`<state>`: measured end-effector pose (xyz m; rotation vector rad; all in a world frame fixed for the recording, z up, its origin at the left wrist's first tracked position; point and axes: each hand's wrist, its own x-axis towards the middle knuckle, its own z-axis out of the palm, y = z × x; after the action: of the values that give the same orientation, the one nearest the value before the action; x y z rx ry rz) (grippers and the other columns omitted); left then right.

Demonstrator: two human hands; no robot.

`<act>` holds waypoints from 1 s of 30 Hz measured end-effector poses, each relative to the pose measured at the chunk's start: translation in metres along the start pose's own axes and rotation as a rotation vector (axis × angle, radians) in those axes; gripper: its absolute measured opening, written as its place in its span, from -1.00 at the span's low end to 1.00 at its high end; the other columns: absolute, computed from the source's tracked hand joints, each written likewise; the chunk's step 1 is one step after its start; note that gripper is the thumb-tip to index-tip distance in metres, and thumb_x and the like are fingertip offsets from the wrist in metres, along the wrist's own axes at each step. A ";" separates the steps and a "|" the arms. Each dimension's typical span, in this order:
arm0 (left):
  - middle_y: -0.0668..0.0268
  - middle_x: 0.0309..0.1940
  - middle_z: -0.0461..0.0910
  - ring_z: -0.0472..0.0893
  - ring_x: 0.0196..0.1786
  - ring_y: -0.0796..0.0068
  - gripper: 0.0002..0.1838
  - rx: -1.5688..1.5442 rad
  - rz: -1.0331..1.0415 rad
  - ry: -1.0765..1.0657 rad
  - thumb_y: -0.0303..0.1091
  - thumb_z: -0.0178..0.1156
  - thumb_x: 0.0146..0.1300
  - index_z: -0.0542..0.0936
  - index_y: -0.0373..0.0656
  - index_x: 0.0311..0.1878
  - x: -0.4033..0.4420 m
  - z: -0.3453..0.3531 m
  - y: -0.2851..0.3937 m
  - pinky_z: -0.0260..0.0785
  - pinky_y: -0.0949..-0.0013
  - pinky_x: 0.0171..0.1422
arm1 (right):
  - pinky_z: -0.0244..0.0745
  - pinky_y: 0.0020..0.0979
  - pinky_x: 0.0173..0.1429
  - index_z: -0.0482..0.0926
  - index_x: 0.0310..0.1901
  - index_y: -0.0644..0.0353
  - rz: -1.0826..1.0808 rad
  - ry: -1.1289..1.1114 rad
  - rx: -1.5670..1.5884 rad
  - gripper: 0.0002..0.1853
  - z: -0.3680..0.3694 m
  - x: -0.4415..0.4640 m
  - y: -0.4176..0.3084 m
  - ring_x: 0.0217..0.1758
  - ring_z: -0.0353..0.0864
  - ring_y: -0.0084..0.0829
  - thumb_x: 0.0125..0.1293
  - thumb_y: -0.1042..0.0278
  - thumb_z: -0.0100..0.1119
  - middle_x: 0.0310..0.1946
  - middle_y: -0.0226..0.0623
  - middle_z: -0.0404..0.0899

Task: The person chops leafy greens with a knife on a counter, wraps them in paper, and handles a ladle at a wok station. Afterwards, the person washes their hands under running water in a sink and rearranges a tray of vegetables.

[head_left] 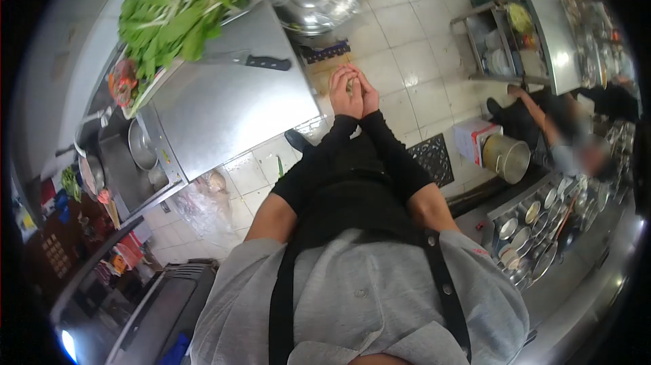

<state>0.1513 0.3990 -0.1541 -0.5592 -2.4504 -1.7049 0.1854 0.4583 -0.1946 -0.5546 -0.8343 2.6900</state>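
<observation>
My left hand [344, 95] and my right hand [369, 95] are together in front of my apron, fingers curled and touching at the tips. Between them a small pale greenish thing [350, 85] shows, mostly hidden, and its kind cannot be made out. Both hands are over the tiled floor, to the right of a steel table [237, 114]. On that table lies a knife with a black handle [268, 62]. Behind it is a heap of leafy green vegetables [176, 19].
A lidded steel pot [322, 5] stands beyond the table. A sink [122, 161] holds a metal bowl [141, 144]. At right are a steel shelf unit [559, 39], a large pot [506, 159], a floor drain [432, 160] and another person [553, 121] near a stove with several pans.
</observation>
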 end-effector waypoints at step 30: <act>0.14 0.09 0.68 0.67 0.08 0.28 -0.68 -0.436 -0.235 -0.635 -0.37 0.20 0.34 0.69 -0.28 0.09 0.351 0.611 0.218 0.50 0.29 0.21 | 0.53 -0.25 0.24 0.54 0.27 0.23 -0.376 0.594 0.284 -0.58 -0.188 0.348 -0.590 0.16 0.62 -0.27 0.53 0.17 0.04 0.12 -0.22 0.63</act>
<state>-0.0216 1.1122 -0.0829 -1.0319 -2.6029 -2.5088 0.0402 1.1454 -0.0886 -0.9474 -0.3399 2.0746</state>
